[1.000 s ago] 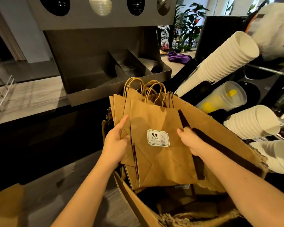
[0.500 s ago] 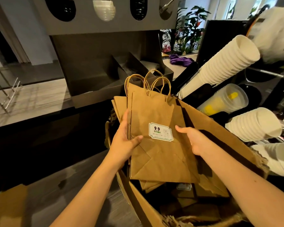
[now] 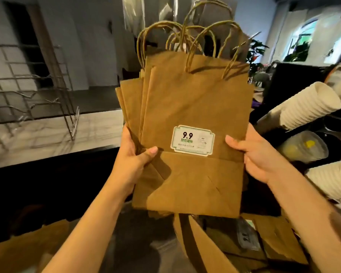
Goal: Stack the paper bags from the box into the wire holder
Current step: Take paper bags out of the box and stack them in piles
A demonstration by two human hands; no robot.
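Holding a fanned bundle of kraft paper bags (image 3: 195,107) upright above the cardboard box (image 3: 205,251), with left hand (image 3: 135,158) and right hand (image 3: 257,154) gripping its side edges, thumbs in front, forearms stretched forward; well apart from the wire holder (image 3: 37,91).

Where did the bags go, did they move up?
Yes, up. The bags were down in the box before; now their bottom edge hangs above it.

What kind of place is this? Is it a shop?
Probably a café or takeaway drinks counter: stacked white paper cups on the right, a stack of clear plastic cups, and brown paper carrier bags bearing a 9.9 sticker.
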